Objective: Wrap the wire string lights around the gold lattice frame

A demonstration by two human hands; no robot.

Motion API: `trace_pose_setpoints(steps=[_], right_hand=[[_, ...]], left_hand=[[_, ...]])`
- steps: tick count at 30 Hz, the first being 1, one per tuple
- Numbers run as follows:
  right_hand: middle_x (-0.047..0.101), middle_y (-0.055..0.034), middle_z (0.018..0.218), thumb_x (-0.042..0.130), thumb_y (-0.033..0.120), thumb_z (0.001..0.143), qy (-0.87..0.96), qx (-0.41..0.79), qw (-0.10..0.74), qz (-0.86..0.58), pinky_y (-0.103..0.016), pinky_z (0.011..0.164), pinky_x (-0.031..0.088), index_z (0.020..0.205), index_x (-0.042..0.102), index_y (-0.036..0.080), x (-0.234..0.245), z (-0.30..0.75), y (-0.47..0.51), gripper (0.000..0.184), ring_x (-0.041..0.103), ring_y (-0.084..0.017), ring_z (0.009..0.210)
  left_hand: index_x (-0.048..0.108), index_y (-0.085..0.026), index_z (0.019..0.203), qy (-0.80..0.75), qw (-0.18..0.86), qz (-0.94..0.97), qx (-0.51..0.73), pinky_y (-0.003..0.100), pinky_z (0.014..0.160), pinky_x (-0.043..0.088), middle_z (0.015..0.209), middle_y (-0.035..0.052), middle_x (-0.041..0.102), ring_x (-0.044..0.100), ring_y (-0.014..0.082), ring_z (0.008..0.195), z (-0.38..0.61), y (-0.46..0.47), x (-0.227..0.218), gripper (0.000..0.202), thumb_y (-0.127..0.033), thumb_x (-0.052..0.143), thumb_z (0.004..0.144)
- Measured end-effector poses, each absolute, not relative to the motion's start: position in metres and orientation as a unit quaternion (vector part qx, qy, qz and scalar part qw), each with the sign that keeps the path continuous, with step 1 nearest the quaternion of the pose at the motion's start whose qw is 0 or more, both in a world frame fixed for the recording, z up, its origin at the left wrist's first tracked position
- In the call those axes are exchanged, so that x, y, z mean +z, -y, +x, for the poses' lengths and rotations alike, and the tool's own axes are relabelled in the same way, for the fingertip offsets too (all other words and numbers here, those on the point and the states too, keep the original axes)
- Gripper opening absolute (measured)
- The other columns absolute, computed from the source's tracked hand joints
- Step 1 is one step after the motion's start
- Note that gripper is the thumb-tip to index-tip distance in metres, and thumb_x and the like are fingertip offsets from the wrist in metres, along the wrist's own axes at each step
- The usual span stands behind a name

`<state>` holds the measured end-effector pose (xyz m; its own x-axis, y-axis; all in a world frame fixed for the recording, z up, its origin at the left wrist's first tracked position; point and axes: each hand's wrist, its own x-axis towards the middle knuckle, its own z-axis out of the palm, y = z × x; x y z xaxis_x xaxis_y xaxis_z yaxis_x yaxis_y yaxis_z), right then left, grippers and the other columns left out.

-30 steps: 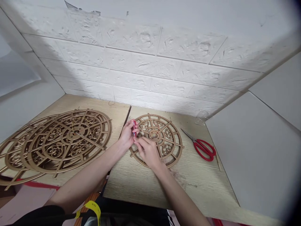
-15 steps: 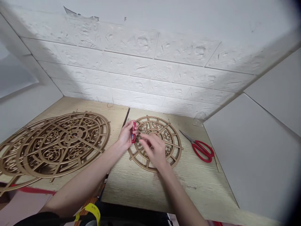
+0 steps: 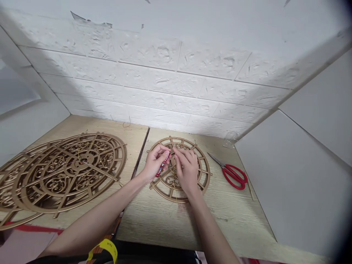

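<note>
At the bottom of the frame, left of centre, is one curved yellow band (image 3: 106,245) bearing small dark characters, too indistinct to read reliably. Two bare forearms rise from the lower edge and converge at the centre. The left hand (image 3: 155,163) is curled, fingers closed around one small, narrow red object (image 3: 161,168) with pale printing, illegible at this size; the object is tilted, its upper end leaning right. The right hand (image 3: 187,167) is bent inward, thumb and forefinger drawn nearly together just beside the left fingertips; whether they grip anything cannot be told. Beneath both hands, at centre, lies one round gold-coloured openwork disc (image 3: 172,180) with scrollwork, flat on the pale wood-grain tabletop (image 3: 156,220). At left lie at least three similar gold-coloured openwork discs (image 3: 72,168), overlapping. Right of centre: one pair of red-handled metal scissors (image 3: 233,176), blades parted little if at all. Farther back: one clear plastic piece (image 3: 230,140), then the white brick-patterned wall (image 3: 176,84).
</note>
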<state>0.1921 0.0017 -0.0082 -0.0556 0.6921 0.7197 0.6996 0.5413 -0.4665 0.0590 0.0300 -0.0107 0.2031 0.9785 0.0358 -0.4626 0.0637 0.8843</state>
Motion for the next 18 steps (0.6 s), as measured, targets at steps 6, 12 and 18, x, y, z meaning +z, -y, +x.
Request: trace_pose_setpoints(steps=[6,12,18], right_hand=[[0.07,-0.0065,0.089,0.053,0.021,0.094,0.694,0.074,0.531,-0.48,-0.035,0.075,0.051,0.1,0.072,0.022,-0.0081,0.1933,-0.0033,0.02,0.062,-0.02,0.083],[0.07,-0.0035,0.081,0.059,0.023,0.089,0.678,0.11,0.528,-0.499,-0.035,0.074,0.049,0.085,0.07,0.021,-0.0032,0.1933,-0.0036,0.012,0.06,-0.02,0.079],[0.065,-0.0053,0.082,0.06,0.023,0.088,0.654,0.076,0.544,-0.52,-0.036,0.077,0.046,0.082,0.07,0.02,-0.0019,0.1939,-0.0038,0.012,0.058,-0.022,0.083]], left_hand=[[0.061,-0.016,0.081,-0.321,0.653,0.439,0.527,0.017,0.034,0.036,0.068,0.0005,0.059,0.05,0.0082,0.047,0.0594,-0.0272,-0.0064,0.028,-0.039,0.076,0.072],[0.062,-0.016,0.087,-0.32,0.659,0.437,0.522,0.016,0.034,0.035,0.069,0.0008,0.059,0.048,0.0074,0.047,0.059,-0.027,-0.0066,0.028,-0.038,0.074,0.075],[0.062,-0.016,0.091,-0.314,0.669,0.429,0.519,0.014,0.034,0.033,0.069,0.0016,0.06,0.049,0.0084,0.05,0.0581,-0.027,-0.0047,0.029,-0.035,0.075,0.074]])
